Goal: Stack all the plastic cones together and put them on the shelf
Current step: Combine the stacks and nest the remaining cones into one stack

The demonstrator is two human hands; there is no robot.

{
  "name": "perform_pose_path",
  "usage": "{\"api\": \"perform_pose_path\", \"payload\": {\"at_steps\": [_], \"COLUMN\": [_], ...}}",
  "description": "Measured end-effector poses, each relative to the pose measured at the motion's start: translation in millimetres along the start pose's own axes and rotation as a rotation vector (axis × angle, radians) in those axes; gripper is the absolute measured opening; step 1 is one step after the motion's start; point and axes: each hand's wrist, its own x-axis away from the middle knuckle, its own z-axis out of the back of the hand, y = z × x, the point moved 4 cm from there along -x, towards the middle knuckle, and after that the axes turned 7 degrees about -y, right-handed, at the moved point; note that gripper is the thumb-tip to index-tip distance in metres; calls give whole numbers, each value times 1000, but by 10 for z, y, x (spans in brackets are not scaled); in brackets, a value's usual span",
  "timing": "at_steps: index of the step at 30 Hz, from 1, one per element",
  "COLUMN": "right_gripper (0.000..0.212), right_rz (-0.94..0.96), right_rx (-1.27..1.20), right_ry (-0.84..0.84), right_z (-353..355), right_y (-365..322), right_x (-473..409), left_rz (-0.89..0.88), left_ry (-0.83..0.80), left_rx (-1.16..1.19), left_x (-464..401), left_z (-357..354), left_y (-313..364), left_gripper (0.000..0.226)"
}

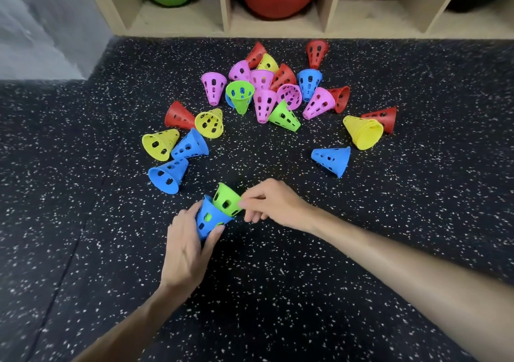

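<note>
Two plastic cones are being joined just in front of a scattered heap on a black speckled floor (389,222). A blue cone (207,221) is gripped in the left hand (186,247), fingers and thumb curled round its wall, while a green cone (226,199) is pinched at its rim by the thumb and fingertips of the right hand (274,203). The green cone is seen partly seated in the open mouth of the blue one, tilted, and not yet pushed home. The first nesting of the stack is judged to be in hand, with nearly all the work left. Beyond the held pair, the heap of loose cones (264,94) is spread on the floor, pink, red, yellow, green and blue, most lying on their sides; two blue cones and a yellow one are nearest, just behind and left of the pair. Behind the heap a wooden shelf (225,8) is seen, with large green and red objects in its compartments. Next, the green cone would need to be straightened and pressed fully in, then a nearby cone fetched.
</note>
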Motion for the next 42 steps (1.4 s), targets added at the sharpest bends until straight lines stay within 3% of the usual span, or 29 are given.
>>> {"api": "perform_pose_path", "payload": {"at_steps": [13,22,26,33,35,39,42], "right_gripper": [28,26,27,24,27,36,25], "right_rz": [-35,14,61,-18,-64,-127,-181], "right_rx": [110,137,124,161,271,444,479], "right_ry": [-131,-98,0,468,545,507,459], "right_z": [-310,-180,219,1593,1901,2202,2323], "right_y": [8,-8,-97,57,197,293,399], "right_x": [-91,-43,-67,-97,-116,-180,-339], "left_rz": [18,-19,64,-66,-63,-31,-14], "left_ry": [2,64,70,-64,-72,-112,-119], "left_rx": [48,131,340,273,276,296,309], "left_x": [23,-80,-417,-1019,-1134,-1260,-1245], "left_z": [-14,12,29,-156,-242,-432,-528], "left_y": [-21,57,318,578,589,562,504], "left_gripper": [79,72,67,70,71,72,72]}}
